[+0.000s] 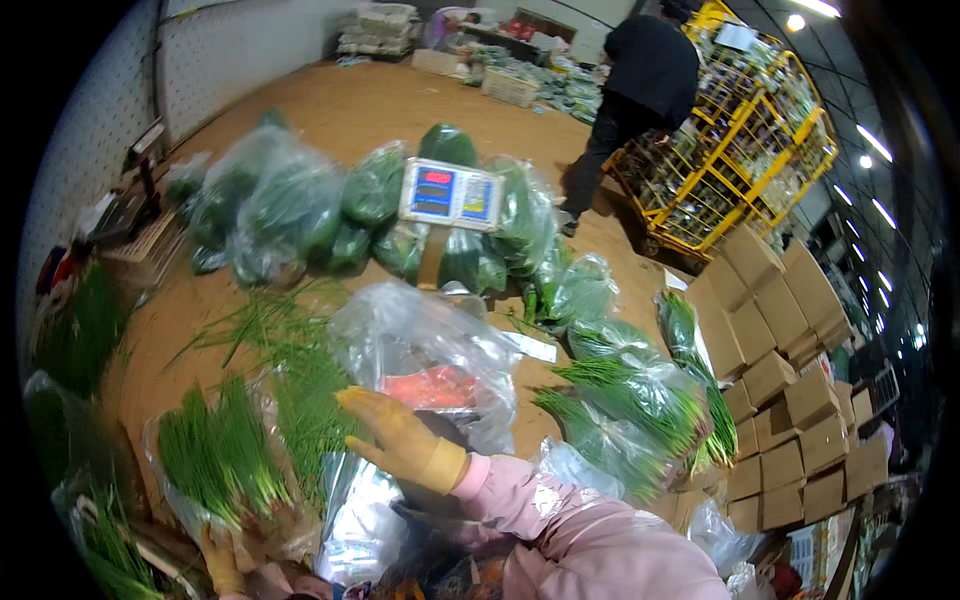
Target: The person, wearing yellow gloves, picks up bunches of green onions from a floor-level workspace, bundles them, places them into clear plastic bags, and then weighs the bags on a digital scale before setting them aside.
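Note:
My right hand (405, 442), in a yellow glove and pink sleeve, reaches out with straight fingers and the thumb apart, holding nothing. It lies just in front of a clear plastic bag (427, 330) spread over the scale, where an orange-red item (429, 387) shows. Low at the left, my left hand (219, 559), also gloved, is at the root end of a bundle of green chives (221, 450) on plastic film; its fingers are partly hidden, so its grip is unclear. Loose green stalks (307, 390) lie beyond. A stack of clear plastic bags (364, 517) rests before me.
A digital scale display (451, 193) stands ahead, among bagged green vegetables (285, 202). Bagged chives (630, 390) lie at right, beside stacked cardboard boxes (780, 315). A person (649, 75) in dark clothes is at a yellow cage trolley (735, 142). Another scale (131, 210) sits left.

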`<act>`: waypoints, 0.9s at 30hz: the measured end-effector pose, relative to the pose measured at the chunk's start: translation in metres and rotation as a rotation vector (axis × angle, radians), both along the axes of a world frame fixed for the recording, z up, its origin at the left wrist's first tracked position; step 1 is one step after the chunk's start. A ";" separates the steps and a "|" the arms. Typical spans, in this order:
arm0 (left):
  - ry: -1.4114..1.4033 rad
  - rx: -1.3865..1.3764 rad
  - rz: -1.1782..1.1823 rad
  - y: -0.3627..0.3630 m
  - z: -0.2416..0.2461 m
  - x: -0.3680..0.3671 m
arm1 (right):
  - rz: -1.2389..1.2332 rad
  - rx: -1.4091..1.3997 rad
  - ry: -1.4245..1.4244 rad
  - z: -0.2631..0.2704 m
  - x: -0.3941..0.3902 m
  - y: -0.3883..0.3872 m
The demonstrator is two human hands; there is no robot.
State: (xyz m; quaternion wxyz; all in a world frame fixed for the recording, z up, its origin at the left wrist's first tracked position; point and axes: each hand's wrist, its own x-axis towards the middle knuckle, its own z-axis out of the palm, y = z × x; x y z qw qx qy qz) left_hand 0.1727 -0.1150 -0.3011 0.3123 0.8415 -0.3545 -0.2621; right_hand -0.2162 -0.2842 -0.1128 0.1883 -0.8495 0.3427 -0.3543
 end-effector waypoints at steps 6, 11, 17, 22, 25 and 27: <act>0.288 -0.030 0.191 0.012 0.042 0.007 | 0.208 0.311 0.125 -0.072 0.034 -0.002; -0.047 0.200 0.004 0.023 0.018 0.027 | 0.401 0.764 0.424 -0.159 0.083 0.014; 0.188 0.206 0.012 -0.003 -0.026 0.005 | 0.461 1.081 0.377 -0.275 0.116 0.027; -0.116 0.476 -0.114 -0.043 -0.124 -0.030 | 0.228 1.619 0.158 -0.318 0.142 0.010; 0.146 0.407 0.128 -0.075 -0.176 -0.030 | 0.141 1.771 0.025 -0.337 0.140 0.005; 0.195 0.386 0.285 -0.091 -0.188 -0.031 | 0.117 1.837 -0.097 -0.370 0.139 0.003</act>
